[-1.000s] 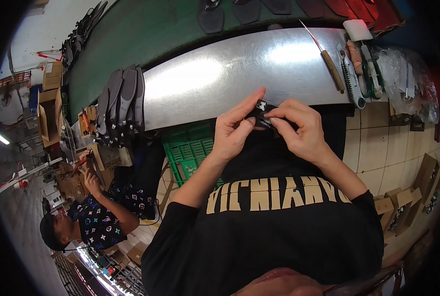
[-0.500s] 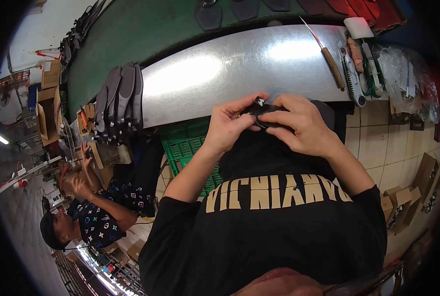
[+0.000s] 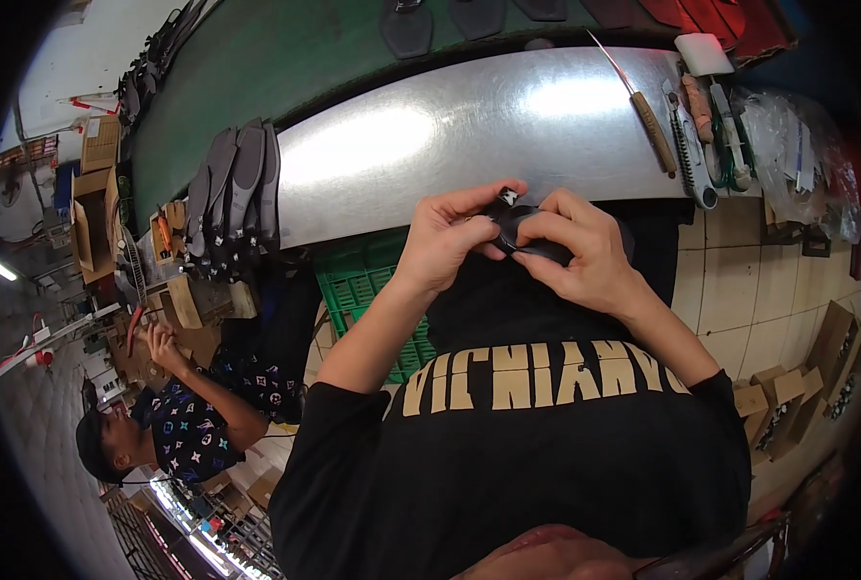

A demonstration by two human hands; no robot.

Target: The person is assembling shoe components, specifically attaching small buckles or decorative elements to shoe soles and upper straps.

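Close in front of my body, at the near edge of the metal-topped bench (image 3: 382, 184), both hands hold a black sandal (image 3: 514, 224) with a small pale tag or shiny patch at its tip. My left hand (image 3: 440, 242) pinches its left end, thumb and forefinger pressed on it. From the right, my right hand (image 3: 585, 246) grips the strap part with thumb and curled fingers. Part of the dark sole shows behind the right hand; the fingers cover much of the rest.
An awl (image 3: 653, 130) with a wooden handle, a utility knife (image 3: 689, 159) and green-handled scissors (image 3: 735, 145) lie at the bench's right end. Dark sandal soles (image 3: 242, 184) are stacked at its left. A green crate (image 3: 353, 290) stands below. A co-worker (image 3: 199, 416) is at the left.
My right hand has shifted its grip on the sandal, its fingers now more curled over the strap. At the left, the co-worker's hands have come down and together.
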